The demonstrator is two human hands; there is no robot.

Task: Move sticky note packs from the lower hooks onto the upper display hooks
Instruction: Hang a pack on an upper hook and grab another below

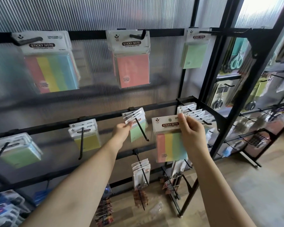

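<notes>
Right hand (193, 133) pinching header of striped sticky note pack (169, 138), held free just right of green packs' lower hook (142, 130). Left hand (122, 129) pinching front green pack (135, 126) on that hook. Best lift striped pack, align header hole, slide onto upper-left hook (29, 40).

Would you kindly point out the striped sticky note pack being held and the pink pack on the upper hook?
Striped sticky note pack (170, 149), head view, coloured notes.
Pink sticky note pack (132, 71), head view, pink pad face.
</notes>
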